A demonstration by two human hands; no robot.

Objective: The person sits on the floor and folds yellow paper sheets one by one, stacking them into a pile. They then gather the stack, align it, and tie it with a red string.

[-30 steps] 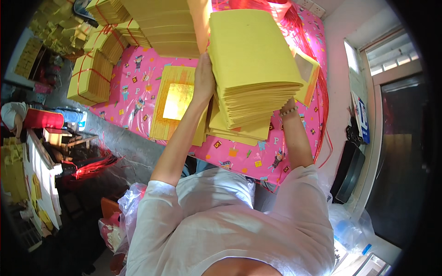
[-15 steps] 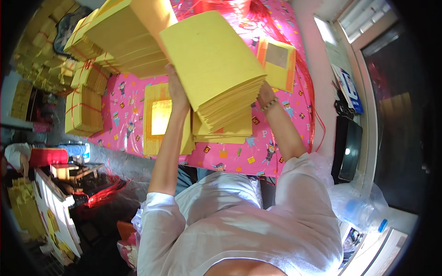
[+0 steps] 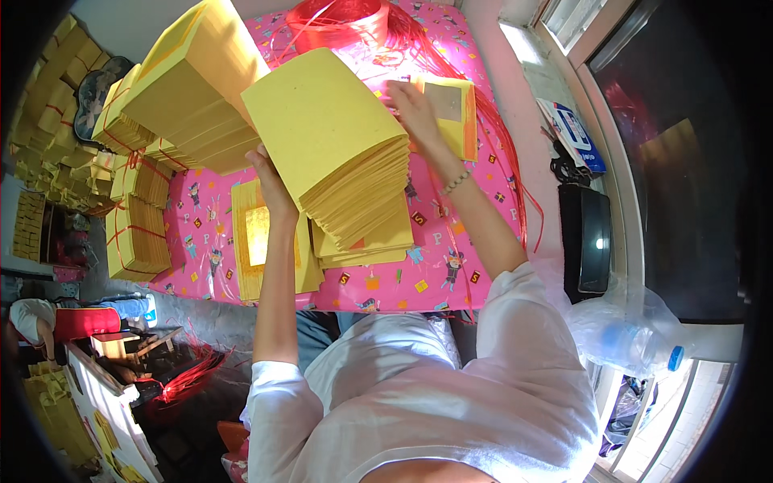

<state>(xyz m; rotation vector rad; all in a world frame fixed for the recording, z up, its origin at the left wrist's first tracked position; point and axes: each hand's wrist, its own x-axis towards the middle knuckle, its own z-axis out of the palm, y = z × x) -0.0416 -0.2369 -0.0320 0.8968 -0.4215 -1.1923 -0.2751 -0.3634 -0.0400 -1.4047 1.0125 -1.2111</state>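
Note:
A thick stack of yellow paper [image 3: 330, 129] stands tilted in front of me over the table. My left hand [image 3: 275, 189] grips its left side, with the fingers partly hidden behind it. My right hand [image 3: 412, 111] is off the stack, to its right, fingers apart and slightly bent, and nothing shows in it. It hovers beside a flat yellow sheet with a grey square and orange edges [image 3: 447, 109]. Below the stack lie more yellow sheets [image 3: 378, 237] and a pile with a shiny gold square [image 3: 258, 233].
Tall yellow stacks [image 3: 189, 109] and bundles tied with red string [image 3: 137, 233] line the left of the pink table cover [image 3: 201, 266]. Red strands [image 3: 495, 129] run from a red basket [image 3: 342, 28] down the right. Another person [image 3: 36, 322] is at far left.
My right hand has left the stack's right side and moved up toward the grey-square sheet. My left hand keeps its hold. The whole view has shifted.

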